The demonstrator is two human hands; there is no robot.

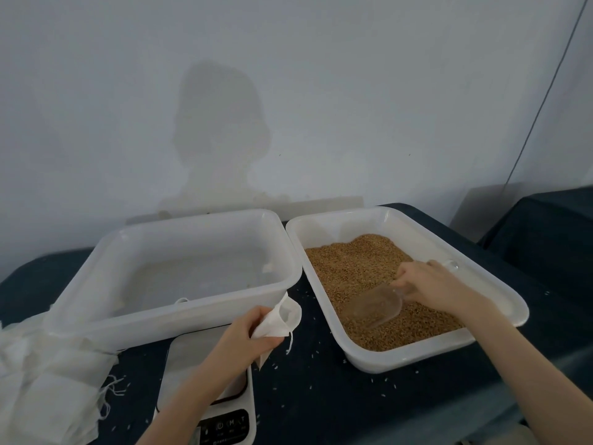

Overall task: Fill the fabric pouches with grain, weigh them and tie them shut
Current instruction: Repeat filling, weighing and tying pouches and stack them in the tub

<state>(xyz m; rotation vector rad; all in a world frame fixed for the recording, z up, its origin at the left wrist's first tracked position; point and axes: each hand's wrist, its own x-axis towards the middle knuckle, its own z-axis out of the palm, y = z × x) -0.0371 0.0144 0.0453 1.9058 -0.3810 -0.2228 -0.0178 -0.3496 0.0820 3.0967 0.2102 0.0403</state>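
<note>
My left hand [247,338] grips a white fabric pouch [282,319] with its mouth held open, above the space between the two bins. My right hand [426,284] holds the handle of a clear plastic scoop [373,305]. The scoop lies on brown grain [353,268] in the white bin [500,293] on the right. A white digital scale [221,422] sits under my left forearm. A stack of flat white pouches [41,380] lies at the left edge.
A large white bin [192,319] stands at the left and looks nearly bare inside. Loose grains are scattered on the dark blue tablecloth [321,390]. A wall rises right behind the table, and a second dark-covered surface [545,226] is at the right.
</note>
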